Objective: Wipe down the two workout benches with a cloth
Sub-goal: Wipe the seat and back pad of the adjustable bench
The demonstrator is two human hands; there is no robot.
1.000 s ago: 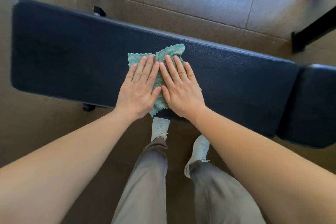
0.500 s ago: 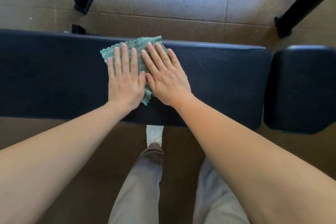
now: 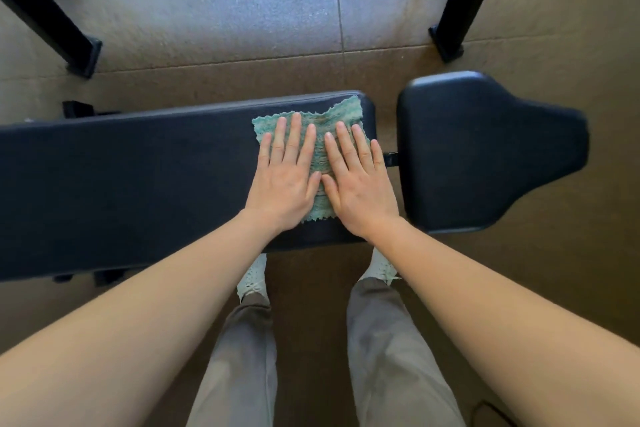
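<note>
Daylight enters from the far side: bright bluish patch on the floor (image 3: 225, 0), nearer floor in brown shade. Faint sheen along the far edge of the dark surface (image 3: 138, 163). Shadows soft, no hard glare. Wide-angle bowing at the edges; forearms (image 3: 104, 340) swell. Outline of the seat pad (image 3: 485, 149) slightly smeared.

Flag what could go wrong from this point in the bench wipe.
1. The cloth lies at the right end of the long pad. One more push rightward could carry it and the right hand off the edge into the gap before the seat pad.
2. The cloth is wrinkled between the left hand and the right hand, so it may wipe a narrower strip and miss the long pad's near edge.
</note>
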